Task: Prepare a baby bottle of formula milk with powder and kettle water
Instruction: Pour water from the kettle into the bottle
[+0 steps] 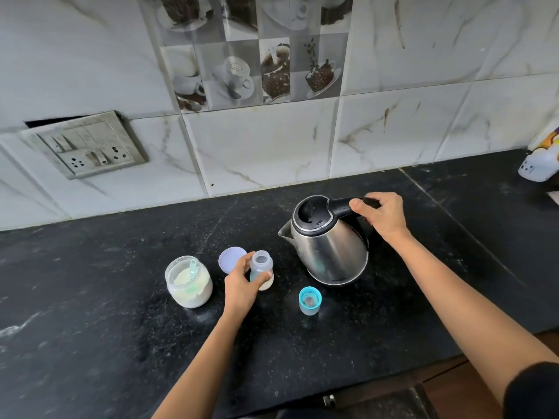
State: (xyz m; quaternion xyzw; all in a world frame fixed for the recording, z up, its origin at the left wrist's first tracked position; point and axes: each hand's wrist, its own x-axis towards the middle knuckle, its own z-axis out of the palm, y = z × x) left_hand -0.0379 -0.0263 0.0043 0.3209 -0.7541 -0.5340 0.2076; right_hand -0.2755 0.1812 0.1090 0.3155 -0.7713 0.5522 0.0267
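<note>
Gripping with curled fingers (245,259) of left hand (240,290) the clear plastic baby bottle (262,263), upright on black stone counter (90,297), lower half hidden. Clasping with right hand (384,217) the black handle (341,207) of stainless steel kettle (329,252), fingertips unseen.

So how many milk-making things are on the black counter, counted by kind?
kettle: 1
baby bottle: 1
powder jar: 1
scoop, standing in the jar: 1
lids and caps: 2, the lilac lid and the blue bottle cap
Total: 6
</note>
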